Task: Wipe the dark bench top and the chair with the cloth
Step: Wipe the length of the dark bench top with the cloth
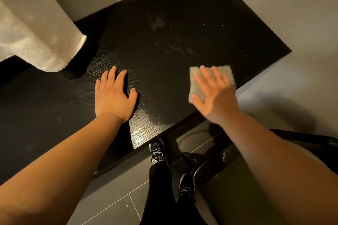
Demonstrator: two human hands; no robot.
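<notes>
The dark bench top (164,29) runs from the lower left to the upper right, with pale dust smears and specks across its far half. My left hand (114,95) rests flat on it near the middle, fingers straight. My right hand (214,95) presses a small grey-beige folded cloth (199,86) onto the bench near its front right edge, fingers spread and straight over the cloth. The black chair (314,140) shows only partly at the lower right, behind my right forearm.
A light towel (38,49) hangs over the bench at the left. Pale walls rise behind and to the right of the bench. Below its front edge lie grey floor tiles (113,197), my two black shoes (157,151) and a dark chair base (201,170).
</notes>
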